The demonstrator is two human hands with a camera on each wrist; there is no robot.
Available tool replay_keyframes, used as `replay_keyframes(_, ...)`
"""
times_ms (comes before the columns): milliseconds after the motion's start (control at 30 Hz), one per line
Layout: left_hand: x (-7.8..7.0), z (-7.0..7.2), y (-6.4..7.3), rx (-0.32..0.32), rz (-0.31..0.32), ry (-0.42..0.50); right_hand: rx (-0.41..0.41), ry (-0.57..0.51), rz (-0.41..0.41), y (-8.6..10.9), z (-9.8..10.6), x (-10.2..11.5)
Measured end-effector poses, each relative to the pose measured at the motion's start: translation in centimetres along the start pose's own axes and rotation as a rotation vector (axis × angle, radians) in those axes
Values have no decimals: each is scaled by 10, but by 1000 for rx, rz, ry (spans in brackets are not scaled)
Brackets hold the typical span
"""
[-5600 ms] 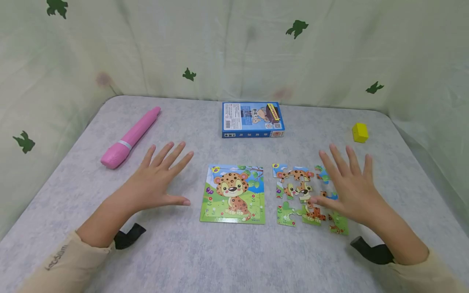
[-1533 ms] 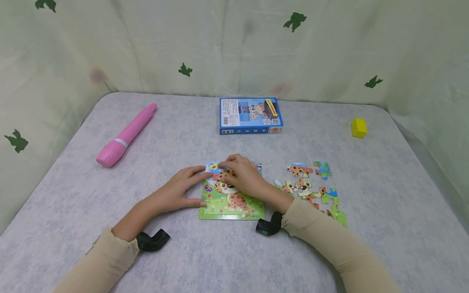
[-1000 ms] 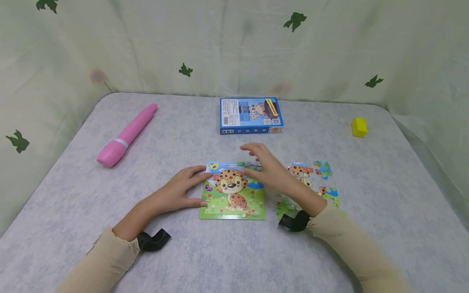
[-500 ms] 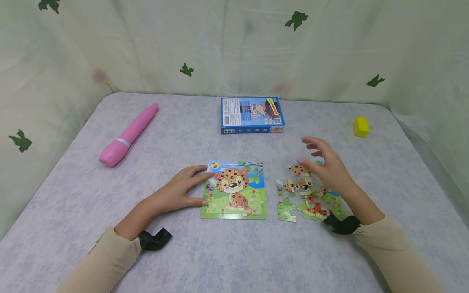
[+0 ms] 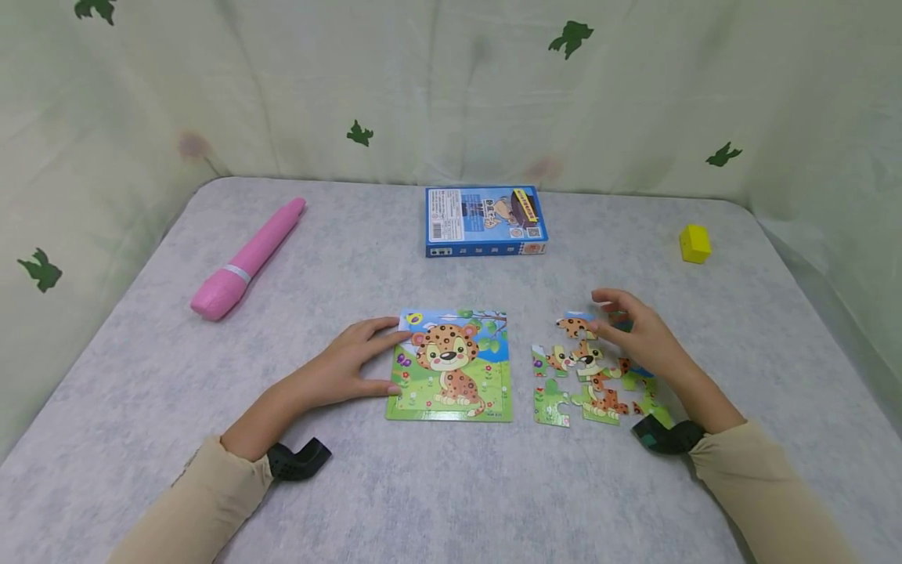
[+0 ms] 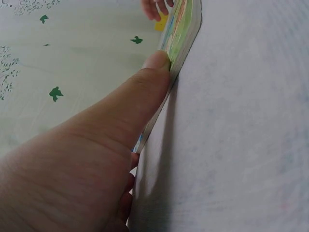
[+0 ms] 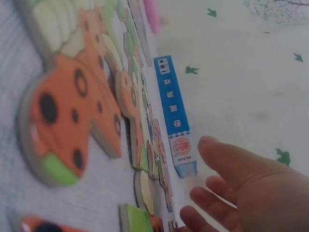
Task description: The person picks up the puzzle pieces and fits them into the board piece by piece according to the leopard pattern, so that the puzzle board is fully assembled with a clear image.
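A square puzzle board [image 5: 451, 399] with a cartoon leopard cub lies face up before me. My left hand [image 5: 338, 366] rests along its left side, thumb and fingertips at the edge. In the left wrist view the thumb lies against the rim of the board [image 6: 182, 53]. To the right, loose jigsaw pieces [image 5: 552, 406] of the same picture are spread on the table. Over their upper part hovers my right hand [image 5: 648, 341], fingers bent and spread from the thumb, which is near an ear-and-head piece [image 5: 572, 326]. The right wrist view shows nothing between thumb and fingers.
Behind the board stands a blue box [image 5: 486, 219] lying flat. A pink marker-shaped object [image 5: 250, 258] lies at the back left. At the back right sits a yellow block [image 5: 694, 244]. A pale curtain [image 5: 296, 86] with green bird shapes hangs behind the table.
The top-left corner piece left the loose group for the board's upper left corner. My right hand then moved right, back over the loose pieces, and lowered. The left hand stayed at the board.
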State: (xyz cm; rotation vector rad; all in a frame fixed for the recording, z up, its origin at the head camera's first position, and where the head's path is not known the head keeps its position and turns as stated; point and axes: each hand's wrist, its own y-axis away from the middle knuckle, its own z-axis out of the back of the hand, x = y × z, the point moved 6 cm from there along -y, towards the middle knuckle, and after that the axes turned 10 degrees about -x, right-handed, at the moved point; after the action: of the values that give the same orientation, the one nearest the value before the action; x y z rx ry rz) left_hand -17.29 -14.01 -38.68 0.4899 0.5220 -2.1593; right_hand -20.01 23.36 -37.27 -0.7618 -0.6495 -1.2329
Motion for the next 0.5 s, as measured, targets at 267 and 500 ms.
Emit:
replay_keyframes(267, 0, 0, -1, -1, -1, 4, 67, 82, -10, 0, -2, -14)
replay_keyframes(500, 0, 1, 0, -6, -5, 1, 91, 194, 86, 1, -3, -10)
